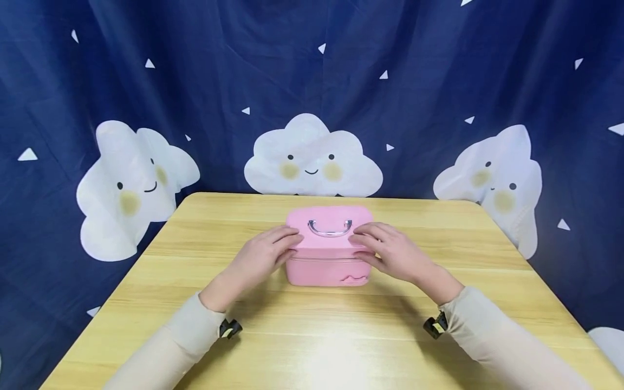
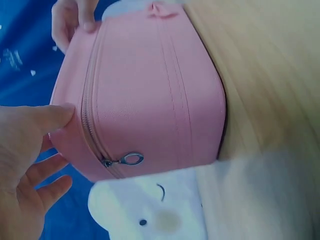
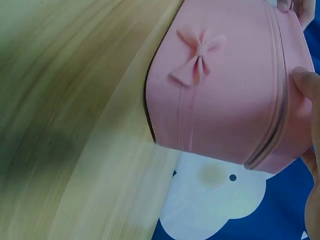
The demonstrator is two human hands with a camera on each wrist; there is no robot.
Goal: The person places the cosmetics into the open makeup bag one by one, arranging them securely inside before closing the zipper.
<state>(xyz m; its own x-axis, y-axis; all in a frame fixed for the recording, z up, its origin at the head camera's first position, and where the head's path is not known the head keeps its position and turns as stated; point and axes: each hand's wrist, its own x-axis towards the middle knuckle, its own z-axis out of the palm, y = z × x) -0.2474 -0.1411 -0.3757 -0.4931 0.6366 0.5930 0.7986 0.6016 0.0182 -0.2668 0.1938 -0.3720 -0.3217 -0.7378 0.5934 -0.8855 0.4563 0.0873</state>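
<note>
A pink cosmetic case (image 1: pixel 327 271) stands upright on the table, a silver handle (image 1: pixel 330 233) on its lid. At the lid's left corner my left hand (image 1: pixel 258 253) grips, thumb against the front and fingers over the top. My right hand (image 1: pixel 397 254) grips the opposite corner the same way. A zipper runs round the case just under the lid. Its ring-shaped zipper pull (image 2: pixel 131 158) hangs on the left side in the left wrist view. Low on the front sits a pink bow (image 3: pixel 201 51). A dark line shows along the seam near the right hand.
The light wooden table (image 1: pixel 205 227) has rounded far corners. Behind it hangs a dark blue curtain (image 1: pixel 205 54) with white smiling clouds and small triangles. Dark wrist cameras (image 1: pixel 230 328) sit at both beige cuffs, close over the tabletop.
</note>
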